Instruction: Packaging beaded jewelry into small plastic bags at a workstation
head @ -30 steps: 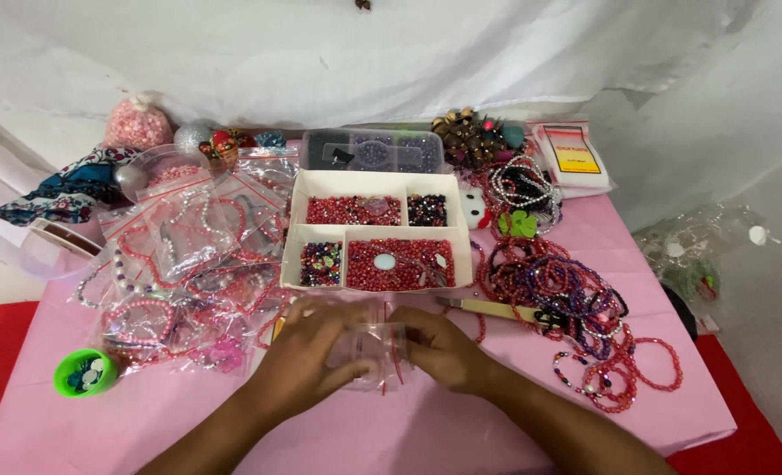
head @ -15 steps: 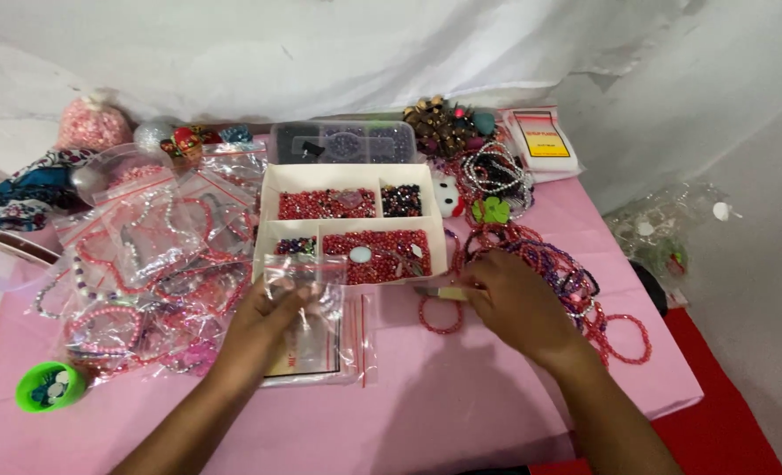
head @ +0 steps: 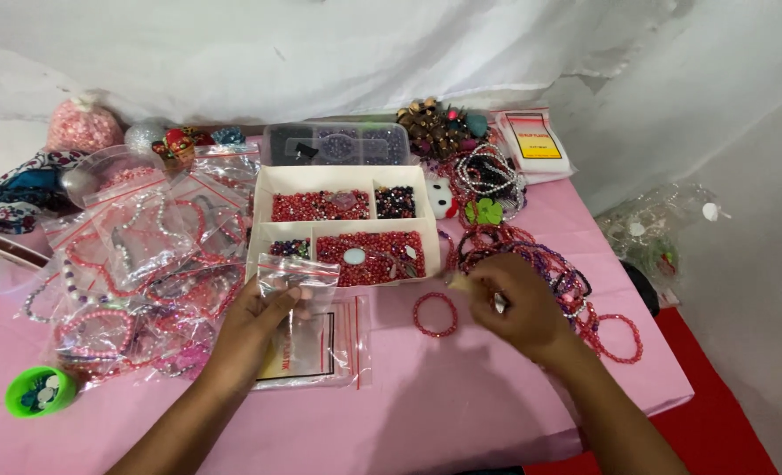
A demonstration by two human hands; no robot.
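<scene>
Nearest, the left hand (head: 254, 325) pinches a small clear zip bag (head: 298, 280) above a stack of flat bags (head: 320, 347), as before. The right hand (head: 514, 303) has lifted the pale tweezers (head: 461, 281) off the pink tablecloth (head: 426, 405), gripping them beside a red bead bracelet (head: 434, 314). Beyond sits the white bead tray (head: 342, 180).

Bare pink tablecloth (head: 426, 405) lies open across the lower middle of the frame, between the two forearms. Toward the top, the white bead tray (head: 259, 230) blocks the centre. Bagged bracelets (head: 136, 281) crowd the left, loose bracelets (head: 540, 264) the right; one red bracelet (head: 434, 314) lies mid-frame.
</scene>
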